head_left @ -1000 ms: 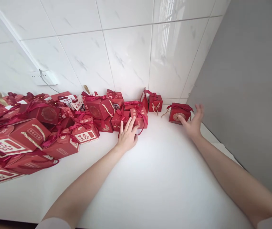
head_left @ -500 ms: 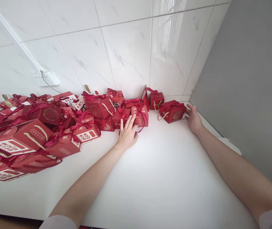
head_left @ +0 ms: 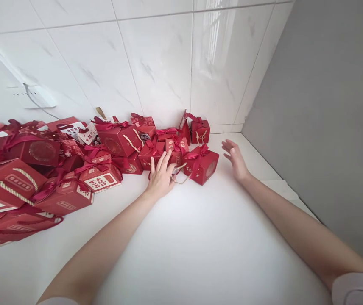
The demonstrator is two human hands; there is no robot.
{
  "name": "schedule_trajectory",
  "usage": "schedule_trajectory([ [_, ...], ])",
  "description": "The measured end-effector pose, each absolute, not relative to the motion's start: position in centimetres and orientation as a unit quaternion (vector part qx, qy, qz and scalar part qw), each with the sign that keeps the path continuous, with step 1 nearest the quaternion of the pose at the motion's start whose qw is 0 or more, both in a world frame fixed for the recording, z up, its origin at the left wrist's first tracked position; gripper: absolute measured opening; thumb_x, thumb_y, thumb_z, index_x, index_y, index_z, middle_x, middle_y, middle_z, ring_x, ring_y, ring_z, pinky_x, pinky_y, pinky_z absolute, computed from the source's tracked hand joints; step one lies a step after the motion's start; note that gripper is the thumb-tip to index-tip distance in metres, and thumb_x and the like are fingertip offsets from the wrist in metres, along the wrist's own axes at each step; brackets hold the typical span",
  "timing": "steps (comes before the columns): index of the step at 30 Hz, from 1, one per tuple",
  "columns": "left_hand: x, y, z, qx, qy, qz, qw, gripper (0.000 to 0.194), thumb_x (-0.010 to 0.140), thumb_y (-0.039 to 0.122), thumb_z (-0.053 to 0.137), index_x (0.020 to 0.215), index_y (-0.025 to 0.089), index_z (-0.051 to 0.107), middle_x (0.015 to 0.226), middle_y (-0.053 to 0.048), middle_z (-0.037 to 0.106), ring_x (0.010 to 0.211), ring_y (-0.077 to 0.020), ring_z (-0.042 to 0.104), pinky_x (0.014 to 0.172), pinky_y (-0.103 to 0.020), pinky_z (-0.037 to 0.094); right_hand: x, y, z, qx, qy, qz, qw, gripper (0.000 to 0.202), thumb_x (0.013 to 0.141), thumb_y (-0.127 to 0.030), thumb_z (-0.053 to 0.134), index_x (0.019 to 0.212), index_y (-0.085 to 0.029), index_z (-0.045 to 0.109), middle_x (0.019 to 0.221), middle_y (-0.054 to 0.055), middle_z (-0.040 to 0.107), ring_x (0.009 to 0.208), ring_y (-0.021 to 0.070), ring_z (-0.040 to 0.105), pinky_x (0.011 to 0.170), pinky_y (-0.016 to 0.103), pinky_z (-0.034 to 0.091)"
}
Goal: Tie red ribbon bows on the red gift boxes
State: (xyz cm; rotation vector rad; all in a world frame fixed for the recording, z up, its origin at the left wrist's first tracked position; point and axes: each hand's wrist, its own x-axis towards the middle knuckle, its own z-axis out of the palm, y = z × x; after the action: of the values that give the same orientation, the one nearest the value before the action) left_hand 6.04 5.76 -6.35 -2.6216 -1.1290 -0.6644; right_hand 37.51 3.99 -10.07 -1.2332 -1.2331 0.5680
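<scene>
My right hand (head_left: 235, 159) is open beside the red box (head_left: 203, 165); my left's (head_left: 160, 176) fingertip contact is unclear.

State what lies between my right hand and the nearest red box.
In the head view, only bare white tabletop separates your right hand from that red box.

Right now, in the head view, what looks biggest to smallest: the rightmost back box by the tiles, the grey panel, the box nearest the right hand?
1. Grey panel
2. Ribboned gift box nearest the right hand
3. Rightmost back box; it's farther away, so the boxes may really match
</scene>
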Motion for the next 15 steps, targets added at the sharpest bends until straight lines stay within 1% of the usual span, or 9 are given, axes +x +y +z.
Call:
schedule_trajectory([
  [2, 6.1, 5.5, -6.4, -0.885, -0.375, -0.257, 0.104, 0.036, 0.083, 0.015, 0.05, 0.117, 0.02, 0.06, 0.16, -0.012, 0.029, 0.15, -0.0311, 0.024, 0.122, -0.062, 0.006, 35.9, 3.6, -9.9, -0.503, -0.568, 0.294, 0.581, 0.066, 0.094, -0.071, 0.022, 0.148, -0.034, 0.032, 0.16, 0.005, 0.035, 0.146, 0.0223, 0.036, 0.111, 0.044, 0.04],
  [3, 6.1, 5.4, -6.4, -0.883, -0.366, -0.277, 0.097, 0.037, 0.083, 0.016, 0.05, 0.118, 0.02, 0.06, 0.158, -0.011, 0.036, 0.147, -0.0303, 0.03, 0.122, -0.059, 0.01, 35.2, 3.4, -9.9, -0.487, -0.577, 0.325, 0.57, 0.068, 0.094, -0.071, 0.015, 0.15, -0.034, 0.028, 0.16, 0.004, 0.034, 0.146, 0.0223, 0.035, 0.111, 0.044, 0.04],
  [5, 6.1, 4.9, -6.6, -0.881, -0.343, -0.321, 0.056, 0.037, 0.084, 0.018, 0.048, 0.119, 0.022, 0.059, 0.149, -0.011, 0.048, 0.14, -0.0279, 0.042, 0.12, -0.051, 0.023, 34.3, 2.9, -9.7, -0.46, -0.581, 0.388, 0.548, 0.072, 0.094, -0.071, 0.007, 0.152, -0.032, 0.022, 0.156, 0.007, 0.042, 0.139, 0.0245, 0.045, 0.108, 0.046, 0.043],
  [7, 6.1, 4.5, -6.6, -0.868, -0.326, -0.373, -0.026, 0.032, 0.09, 0.023, 0.043, 0.117, 0.022, 0.06, 0.138, -0.01, 0.059, 0.129, -0.0258, 0.053, 0.112, -0.045, 0.036, 33.8, 2.2, -9.4, -0.44, -0.588, 0.423, 0.531, 0.072, 0.093, -0.072, 0.012, 0.15, -0.029, 0.025, 0.146, 0.01, 0.052, 0.128, 0.0268, 0.057, 0.106, 0.048, 0.045],
  [9, 6.0, 4.3, -6.2, -0.838, -0.317, -0.42, -0.147, 0.032, 0.095, 0.028, 0.035, 0.113, 0.02, 0.061, 0.122, -0.01, 0.067, 0.114, -0.0238, 0.062, 0.1, -0.04, 0.045, 33.5, 1.3, -9.1, -0.414, -0.611, 0.423, 0.525, 0.068, 0.093, -0.071, 0.027, 0.146, -0.028, 0.033, 0.142, 0.01, 0.055, 0.126, 0.0273, 0.057, 0.108, 0.047, 0.042],
  [10, 5.9, 4.4, -5.8, -0.817, -0.316, -0.432, -0.214, 0.033, 0.096, 0.03, 0.034, 0.11, 0.019, 0.061, 0.109, -0.01, 0.071, 0.102, -0.0225, 0.066, 0.092, -0.038, 0.048, 33.2, 0.8, -8.9, -0.397, -0.628, 0.419, 0.522, 0.066, 0.093, -0.07, 0.034, 0.144, -0.027, 0.036, 0.142, 0.01, 0.054, 0.127, 0.0272, 0.055, 0.11, 0.046, 0.04],
  [12, 5.5, 4.9, -4.4, -0.778, -0.317, -0.421, -0.343, 0.032, 0.096, 0.032, 0.036, 0.104, 0.016, 0.063, 0.075, -0.005, 0.07, 0.07, -0.0184, 0.066, 0.072, -0.031, 0.051, 32.6, -0.2, -8.3, -0.363, -0.655, 0.424, 0.51, 0.063, 0.093, -0.065, 0.044, 0.143, -0.027, 0.037, 0.141, 0.01, 0.055, 0.13, 0.0271, 0.053, 0.11, 0.045, 0.04],
  [14, 4.8, 5.5, -2.4, -0.755, -0.32, -0.371, -0.436, 0.029, 0.093, 0.032, 0.041, 0.095, 0.015, 0.065, 0.048, 0.002, 0.056, 0.043, -0.0136, 0.05, 0.051, -0.026, 0.042, 31.6, -1.1, -7.8, -0.334, -0.671, 0.457, 0.479, 0.063, 0.093, -0.061, 0.049, 0.144, -0.027, 0.037, 0.138, 0.01, 0.056, 0.125, 0.0275, 0.055, 0.107, 0.045, 0.043],
  [15, 4.5, 5.8, -1.2, -0.751, -0.324, -0.347, -0.46, 0.029, 0.093, 0.033, 0.043, 0.093, 0.015, 0.066, 0.044, 0.003, 0.051, 0.039, -0.0121, 0.044, 0.047, -0.024, 0.038, 31.1, -1.5, -7.6, -0.321, -0.671, 0.48, 0.464, 0.062, 0.093, -0.061, 0.049, 0.144, -0.027, 0.036, 0.135, 0.01, 0.058, 0.121, 0.0275, 0.058, 0.105, 0.045, 0.045],
])
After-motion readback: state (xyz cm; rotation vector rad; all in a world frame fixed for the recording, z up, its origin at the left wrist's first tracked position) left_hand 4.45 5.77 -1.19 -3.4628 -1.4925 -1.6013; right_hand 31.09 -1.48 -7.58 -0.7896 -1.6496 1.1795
